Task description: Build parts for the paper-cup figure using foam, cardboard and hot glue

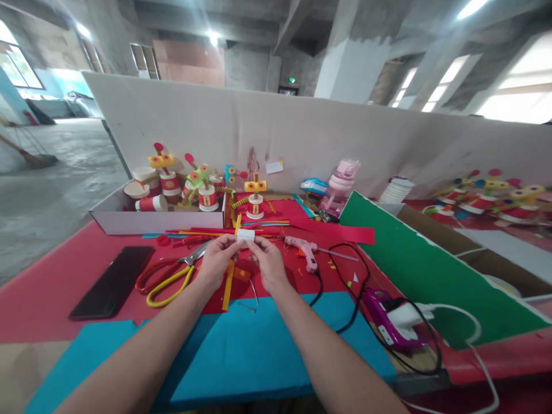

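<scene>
Both of my hands meet over the middle of the table and pinch a small white piece of paper or card (245, 234) by its near edge. My left hand (219, 259) grips its left side, and my right hand (269, 261) its right. A yellow strip (238, 223) stands up at the white piece's left edge; whether it is joined on cannot be made out. Scissors (172, 279) with red and yellow handles lie left of my left hand. To the right of my right hand rests a pink glue gun (304, 250). Another yellow strip (228, 284) lies between my forearms.
A white box (159, 223) holds several paper-cup figures. One finished-looking figure (255, 204) stands beside it. A black phone (111, 282) lies at left. On the right are a purple power strip (386, 322) with cords, a green board (414, 270) and a pink bottle (338, 187).
</scene>
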{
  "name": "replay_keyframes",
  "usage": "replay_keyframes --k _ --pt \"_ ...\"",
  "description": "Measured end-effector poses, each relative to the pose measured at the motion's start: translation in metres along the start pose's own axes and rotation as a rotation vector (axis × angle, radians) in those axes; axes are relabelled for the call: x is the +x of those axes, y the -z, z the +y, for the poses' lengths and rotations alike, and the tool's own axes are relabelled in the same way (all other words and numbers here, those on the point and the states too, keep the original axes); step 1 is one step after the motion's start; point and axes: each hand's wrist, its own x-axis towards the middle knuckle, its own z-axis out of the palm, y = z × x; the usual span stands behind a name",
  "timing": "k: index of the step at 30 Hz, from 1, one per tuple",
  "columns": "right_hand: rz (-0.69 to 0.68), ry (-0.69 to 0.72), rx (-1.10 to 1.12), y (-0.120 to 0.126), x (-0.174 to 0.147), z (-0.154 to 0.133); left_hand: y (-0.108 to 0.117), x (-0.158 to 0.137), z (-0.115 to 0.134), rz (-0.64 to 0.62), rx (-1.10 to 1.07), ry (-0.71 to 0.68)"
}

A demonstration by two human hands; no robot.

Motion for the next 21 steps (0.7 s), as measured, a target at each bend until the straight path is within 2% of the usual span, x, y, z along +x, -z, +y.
replay_keyframes --k 6,11,13,18,21 --pt "0.058 -0.056 0.201 0.002 0.0 -0.011 0.004 0.001 0.008 -0.001 -0.064 -0.035" --pt "-0.128 -0.223 0.224 0.005 0.001 -0.014 0.009 0.001 0.016 -0.215 0.103 -0.034" --pt "-0.179 -0.272 0.23 0.005 0.001 -0.012 0.01 0.001 0.016 -0.25 0.151 -0.032" --pt "-0.208 -0.252 0.283 0.003 0.0 -0.009 0.008 0.001 0.014 -0.196 0.156 -0.062" --pt "-0.104 -0.19 0.281 0.005 0.002 -0.01 0.009 0.003 0.012 -0.102 0.094 -0.073"
